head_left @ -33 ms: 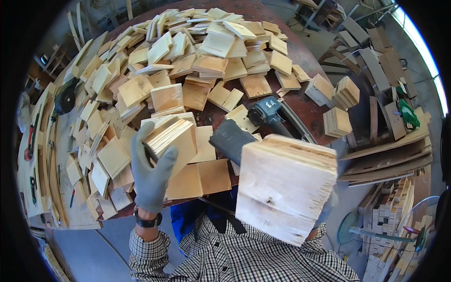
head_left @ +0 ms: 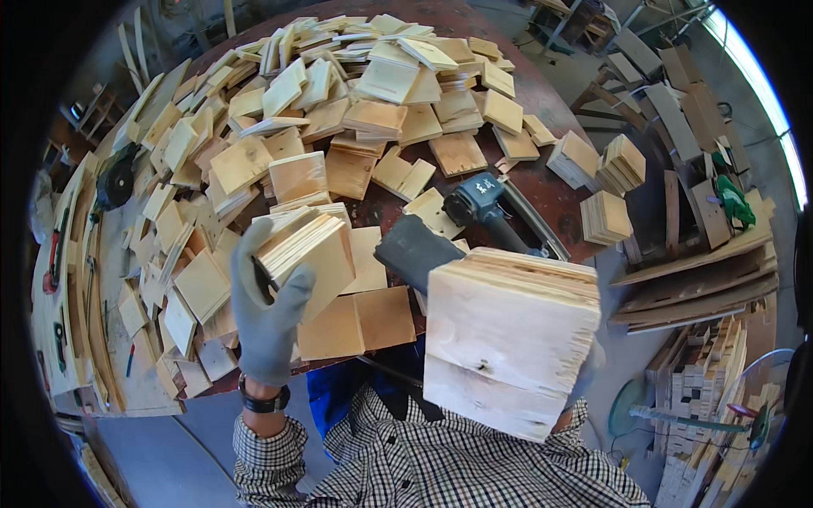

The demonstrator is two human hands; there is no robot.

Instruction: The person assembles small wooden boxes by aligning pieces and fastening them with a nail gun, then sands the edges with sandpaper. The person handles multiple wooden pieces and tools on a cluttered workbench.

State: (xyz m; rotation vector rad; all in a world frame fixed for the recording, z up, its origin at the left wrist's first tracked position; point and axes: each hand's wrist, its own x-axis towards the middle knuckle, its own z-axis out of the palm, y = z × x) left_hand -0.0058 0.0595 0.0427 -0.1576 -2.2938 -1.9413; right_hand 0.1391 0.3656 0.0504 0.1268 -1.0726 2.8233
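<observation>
My left hand [head_left: 269, 317], in a grey glove, is closed around a small stack of plywood squares [head_left: 318, 262], thumb on the near side and fingers on the far side. Close to my chest on the right, a thicker stack of plywood squares [head_left: 500, 339] is held up with its broad face toward me. Behind that stack is my right hand [head_left: 590, 368], of which only a bit of grey glove shows; its fingers are hidden. Just beyond the right stack lies a blue-grey air nailer [head_left: 478, 203] with a dark handle-like part [head_left: 417, 251].
A large heap of loose plywood squares [head_left: 339, 110] covers much of the dark red table [head_left: 542, 93]. Several neat stacks [head_left: 605, 216] stand at its right edge. Hand tools [head_left: 55, 250] lie on the boards at the left. Long wooden boards [head_left: 703, 288] are piled beyond the table on the right.
The right-hand stack has shifted slightly left and its top edge sits a little lower. My left hand keeps its hold on its stack.
</observation>
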